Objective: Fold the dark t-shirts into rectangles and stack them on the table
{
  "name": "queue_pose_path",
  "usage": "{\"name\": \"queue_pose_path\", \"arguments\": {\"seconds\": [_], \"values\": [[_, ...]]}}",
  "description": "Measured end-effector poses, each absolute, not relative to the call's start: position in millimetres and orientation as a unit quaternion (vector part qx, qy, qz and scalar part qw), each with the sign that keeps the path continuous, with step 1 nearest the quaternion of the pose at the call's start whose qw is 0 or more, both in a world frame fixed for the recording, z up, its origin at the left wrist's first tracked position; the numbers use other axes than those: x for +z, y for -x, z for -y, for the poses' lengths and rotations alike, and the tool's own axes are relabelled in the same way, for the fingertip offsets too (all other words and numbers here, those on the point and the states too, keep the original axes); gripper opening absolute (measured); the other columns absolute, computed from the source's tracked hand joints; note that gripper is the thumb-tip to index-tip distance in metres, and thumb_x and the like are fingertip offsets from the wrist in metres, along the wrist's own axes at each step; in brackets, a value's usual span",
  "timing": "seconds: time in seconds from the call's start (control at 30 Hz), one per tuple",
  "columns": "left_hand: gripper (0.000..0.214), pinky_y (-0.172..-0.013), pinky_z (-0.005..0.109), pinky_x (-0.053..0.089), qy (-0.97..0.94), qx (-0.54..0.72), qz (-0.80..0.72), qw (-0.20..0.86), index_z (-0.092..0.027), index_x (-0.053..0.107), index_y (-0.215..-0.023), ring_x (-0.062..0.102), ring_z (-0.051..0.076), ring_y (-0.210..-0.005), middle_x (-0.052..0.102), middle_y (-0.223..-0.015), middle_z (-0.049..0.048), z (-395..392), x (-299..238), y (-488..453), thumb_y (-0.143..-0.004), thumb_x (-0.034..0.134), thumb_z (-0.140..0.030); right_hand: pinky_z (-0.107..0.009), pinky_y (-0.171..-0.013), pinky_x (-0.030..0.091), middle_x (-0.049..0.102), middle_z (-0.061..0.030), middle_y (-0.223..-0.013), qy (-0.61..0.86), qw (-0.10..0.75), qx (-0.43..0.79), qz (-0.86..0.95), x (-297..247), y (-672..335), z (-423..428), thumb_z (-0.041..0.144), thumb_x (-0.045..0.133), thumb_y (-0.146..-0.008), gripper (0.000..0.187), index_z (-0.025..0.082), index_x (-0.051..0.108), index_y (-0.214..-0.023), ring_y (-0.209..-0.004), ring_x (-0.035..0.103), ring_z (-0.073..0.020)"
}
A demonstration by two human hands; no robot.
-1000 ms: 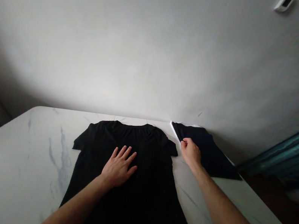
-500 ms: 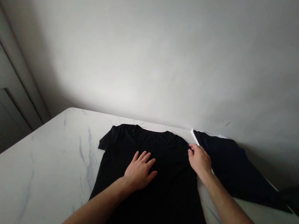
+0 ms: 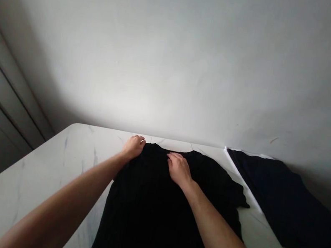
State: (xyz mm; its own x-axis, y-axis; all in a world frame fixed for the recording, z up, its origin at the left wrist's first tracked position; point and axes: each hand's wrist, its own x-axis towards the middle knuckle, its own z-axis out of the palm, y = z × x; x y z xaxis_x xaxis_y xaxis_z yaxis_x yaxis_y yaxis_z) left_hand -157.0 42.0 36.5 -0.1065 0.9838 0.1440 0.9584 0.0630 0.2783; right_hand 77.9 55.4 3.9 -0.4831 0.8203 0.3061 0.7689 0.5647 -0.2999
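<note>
1. Left hand (image 3: 132,147): fingers curled over the shoulder edge beside the neckline of a black short-sleeved T-shirt (image 3: 156,215). Whether they pinch the cloth cannot be told.
2. Right hand (image 3: 178,169): fingers bent, not spread, resting on the shirt just below the neckline.
3. T-shirt: lying flat, collar at the far edge of a white veined marble surface (image 3: 33,174).
4. Dark navy garment (image 3: 285,203): flat on the right, near the shirt's sleeve, not touching it, as far as can be told.
</note>
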Motion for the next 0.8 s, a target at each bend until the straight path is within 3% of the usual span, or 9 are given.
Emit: {"name": "queue_pose_path", "arguments": {"seconds": [0.13, 0.23, 0.4, 0.53, 0.8], "values": [[0.032, -0.09, 0.032, 0.05, -0.679, 0.124, -0.721, 0.054, -0.019, 0.076, -0.101, 0.067, 0.027, -0.108, 0.074, -0.11, 0.0127, -73, 25, 151, -0.1, 0.049, -0.036, -0.036, -0.114, 0.041, 0.066, -0.012, -0.138, 0.467, 0.205, 0.065, 0.858, -10, -86, -58, 0.024, 0.046, -0.1, 0.039, 0.015, 0.069, -0.13, -0.131, 0.057, -0.0231], [0.024, -0.087, 0.032, 0.049, -0.686, 0.099, -0.719, 0.054, -0.02, 0.073, -0.103, 0.066, 0.027, -0.11, 0.073, -0.115, 0.0121, -87, 20, 150, -0.097, 0.056, -0.034, -0.04, -0.118, 0.037, 0.061, -0.0121, -0.145, 0.452, 0.179, 0.071, 0.871, -9, -85, -60, 0.028, 0.047, -0.1, 0.041, 0.016, 0.067, -0.133, -0.139, 0.051, -0.0253], [0.028, -0.082, 0.035, 0.049, -0.678, 0.065, -0.731, 0.038, -0.022, 0.061, -0.12, 0.069, 0.028, -0.1, 0.074, -0.107, 0.012, -99, 19, 160, -0.103, 0.043, -0.034, -0.047, -0.122, 0.027, 0.045, -0.0111, -0.159, 0.472, 0.135, 0.089, 0.867, -5, -83, -60, 0.041, 0.045, -0.101, 0.053, 0.019, 0.054, -0.148, -0.15, 0.036, -0.0283], [0.027, -0.082, 0.037, 0.048, -0.686, 0.04, -0.726, 0.036, -0.026, 0.061, -0.117, 0.069, 0.03, -0.099, 0.074, -0.106, 0.0105, -101, 18, 163, -0.102, 0.046, -0.043, -0.051, -0.124, 0.02, 0.035, -0.0134, -0.164, 0.471, 0.1, 0.094, 0.872, -4, -83, -58, 0.053, 0.042, -0.101, 0.064, 0.017, 0.044, -0.155, -0.153, 0.027, -0.0306], [0.043, -0.077, 0.032, 0.048, -0.691, 0.044, -0.718, 0.077, -0.022, 0.07, -0.103, 0.068, 0.027, -0.093, 0.075, -0.096, 0.0092, -100, 29, 188, -0.095, 0.051, -0.06, -0.052, -0.124, 0.017, 0.033, -0.0126, -0.165, 0.471, 0.105, 0.092, 0.871, -9, -82, -59, 0.057, 0.039, -0.101, 0.067, 0.019, 0.042, -0.156, -0.154, 0.025, -0.0306]]}}
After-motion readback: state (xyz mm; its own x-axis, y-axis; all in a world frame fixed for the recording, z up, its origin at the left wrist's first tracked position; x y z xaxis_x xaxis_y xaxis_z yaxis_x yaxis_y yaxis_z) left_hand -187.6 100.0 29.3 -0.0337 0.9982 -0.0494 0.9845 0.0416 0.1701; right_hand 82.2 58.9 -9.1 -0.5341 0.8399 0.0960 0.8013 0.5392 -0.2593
